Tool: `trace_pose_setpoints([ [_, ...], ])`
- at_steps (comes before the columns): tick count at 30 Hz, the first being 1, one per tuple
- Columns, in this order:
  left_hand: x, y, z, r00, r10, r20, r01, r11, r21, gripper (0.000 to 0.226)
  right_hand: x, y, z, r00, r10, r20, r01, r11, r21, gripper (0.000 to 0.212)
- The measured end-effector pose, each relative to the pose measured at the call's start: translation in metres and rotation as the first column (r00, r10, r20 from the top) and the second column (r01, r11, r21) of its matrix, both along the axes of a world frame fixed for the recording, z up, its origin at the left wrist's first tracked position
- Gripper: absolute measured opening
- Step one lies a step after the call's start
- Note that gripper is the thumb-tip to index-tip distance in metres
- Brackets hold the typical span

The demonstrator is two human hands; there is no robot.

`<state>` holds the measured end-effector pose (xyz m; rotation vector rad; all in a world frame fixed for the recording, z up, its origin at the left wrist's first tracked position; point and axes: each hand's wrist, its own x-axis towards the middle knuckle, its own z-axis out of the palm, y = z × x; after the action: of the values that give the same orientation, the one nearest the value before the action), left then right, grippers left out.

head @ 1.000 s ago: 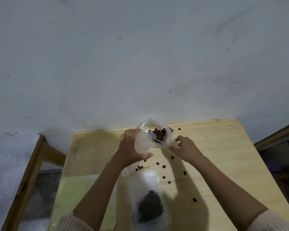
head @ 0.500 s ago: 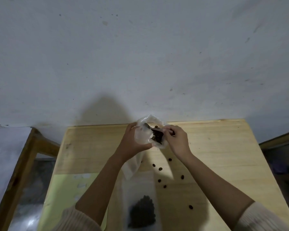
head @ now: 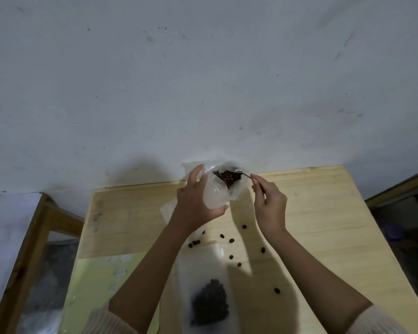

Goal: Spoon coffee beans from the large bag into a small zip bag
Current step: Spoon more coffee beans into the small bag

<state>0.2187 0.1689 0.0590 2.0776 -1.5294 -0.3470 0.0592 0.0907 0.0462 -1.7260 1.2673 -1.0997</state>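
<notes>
Now both arms reach forward over the wooden table [head: 323,225]; the left hand [head: 196,201] is lifted near the far edge, thumb below and fingers curled round a clear bag [head: 217,196] with an open mouth and brown coffee beans [head: 228,178] inside; the right hand [head: 270,203] is just beside it, thumb and first finger pinching the thin handle of a dark spoon [head: 246,175] whose tip pokes into the bag's mouth. Closer in, a flat bag [head: 203,268] lies on the table with a dark heap of beans in it; loose beans [head: 231,241] are dotted between the two bags; a green sheet [head: 94,280] lies on the left.
</notes>
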Motion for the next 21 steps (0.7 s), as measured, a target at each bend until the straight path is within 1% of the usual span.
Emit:
trace_pose_setpoints([
  [2,0.0,0.003,-0.001,0.998,-0.054,0.016,0.054,0.998,0.016,0.088,0.0,0.003,-0.004,0.997,-0.073,0.016,0.072,0.996,0.056,0.022],
  [4,0.0,0.006,-0.004,0.995,-0.102,0.02,0.101,0.994,0.03,0.09,0.001,0.005,-0.006,0.985,-0.159,0.064,0.147,0.976,0.161,0.022],
  [7,-0.001,0.011,-0.009,0.991,-0.136,0.004,0.135,0.989,0.063,0.091,0.003,0.005,-0.012,0.933,-0.324,0.156,0.255,0.901,0.351,0.023],
  [9,-0.001,0.013,-0.011,0.988,-0.151,-0.019,0.152,0.985,0.084,0.091,0.002,0.006,-0.02,0.895,-0.407,0.184,0.286,0.839,0.463,0.024],
  [13,-0.001,0.014,-0.013,0.983,-0.165,-0.078,0.173,0.979,0.109,0.092,0.005,0.006,-0.031,0.845,-0.474,0.247,0.235,0.745,0.624,0.025],
  [15,-0.001,0.013,-0.012,0.981,-0.141,-0.133,0.156,0.981,0.113,0.093,0.009,0.003,-0.033,0.84,-0.474,0.264,0.191,0.715,0.673,0.028],
  [17,0.001,0.012,-0.01,0.973,-0.12,-0.199,0.148,0.98,0.13,0.094,0.013,0.0,-0.037,0.852,-0.463,0.244,0.168,0.683,0.711,0.029],
  [19,0.003,0.012,-0.008,0.957,-0.11,-0.27,0.148,0.981,0.126,0.089,0.014,-0.002,-0.039,0.85,-0.468,0.241,0.146,0.649,0.746,0.028],
  [21,0.003,0.012,-0.005,0.945,-0.098,-0.312,0.137,0.985,0.105,0.081,0.013,-0.003,-0.038,0.821,-0.504,0.269,0.135,0.628,0.766,0.027],
])
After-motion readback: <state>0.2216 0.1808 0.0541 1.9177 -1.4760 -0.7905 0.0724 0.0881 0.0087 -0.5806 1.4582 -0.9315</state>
